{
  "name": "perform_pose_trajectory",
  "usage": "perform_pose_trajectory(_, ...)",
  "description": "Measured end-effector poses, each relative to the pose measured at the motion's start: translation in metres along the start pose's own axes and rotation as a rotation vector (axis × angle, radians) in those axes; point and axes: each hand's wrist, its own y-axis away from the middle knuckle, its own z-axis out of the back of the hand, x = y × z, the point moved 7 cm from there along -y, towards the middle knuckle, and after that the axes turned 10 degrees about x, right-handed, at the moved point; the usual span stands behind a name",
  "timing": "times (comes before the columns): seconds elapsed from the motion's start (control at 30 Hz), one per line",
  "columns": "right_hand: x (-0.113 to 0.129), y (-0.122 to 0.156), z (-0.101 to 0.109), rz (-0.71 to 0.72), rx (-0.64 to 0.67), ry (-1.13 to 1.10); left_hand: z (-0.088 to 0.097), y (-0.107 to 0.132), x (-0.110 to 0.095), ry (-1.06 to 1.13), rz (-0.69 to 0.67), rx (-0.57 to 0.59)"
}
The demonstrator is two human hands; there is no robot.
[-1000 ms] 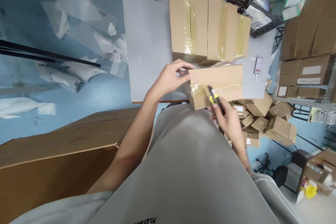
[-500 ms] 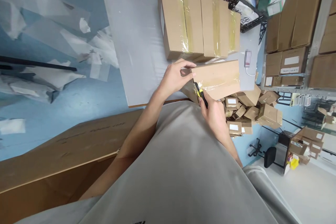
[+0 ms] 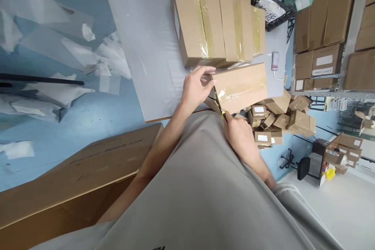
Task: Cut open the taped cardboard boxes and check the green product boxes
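A long taped cardboard box (image 3: 241, 86) lies at the near edge of the grey table (image 3: 149, 54). My left hand (image 3: 195, 87) grips the box's left end, fingers curled over its top edge. My right hand (image 3: 238, 134) is closed round a yellow-and-black utility knife (image 3: 223, 114). The knife's tip sits at the box's near left corner, against the clear tape. Most of the knife is hidden by my hand and shirt.
Three larger taped cartons (image 3: 218, 19) lie side by side behind the box. A phone (image 3: 274, 61) on a cable lies at the table's right. Small labelled boxes (image 3: 274, 119) are heaped on the floor to the right, a big carton (image 3: 76, 179) at left, torn plastic (image 3: 58, 58) beyond.
My right hand has drawn the knife from the middle of the box's near side leftward to its near left corner, then back toward my body. My left hand stayed on the box's end.
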Motion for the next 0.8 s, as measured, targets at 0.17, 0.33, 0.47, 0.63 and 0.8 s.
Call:
perform_pose_trajectory(0.17,-0.019,0.021,-0.007,0.089,-0.099,-0.121,0.0,0.004,0.001,0.004,-0.013,-0.009)
perform_pose_trajectory(0.33,-0.121,0.005,0.027,-0.004,-0.68,-0.41,-0.007,0.014,0.007,-0.007,-0.007,-0.098)
perform_pose_trajectory(0.47,-0.218,-0.063,0.035,-0.154,-0.94,-0.522,-0.018,0.025,0.019,0.004,0.024,-0.185)
perform_pose_trajectory(0.63,-0.247,-0.127,0.022,0.06,-0.836,-0.718,-0.024,0.031,0.026,0.007,0.076,-0.245)
perform_pose_trajectory(0.8,-0.227,-0.123,0.005,0.085,-0.767,-0.787,-0.005,0.037,0.029,-0.034,0.104,-0.374)
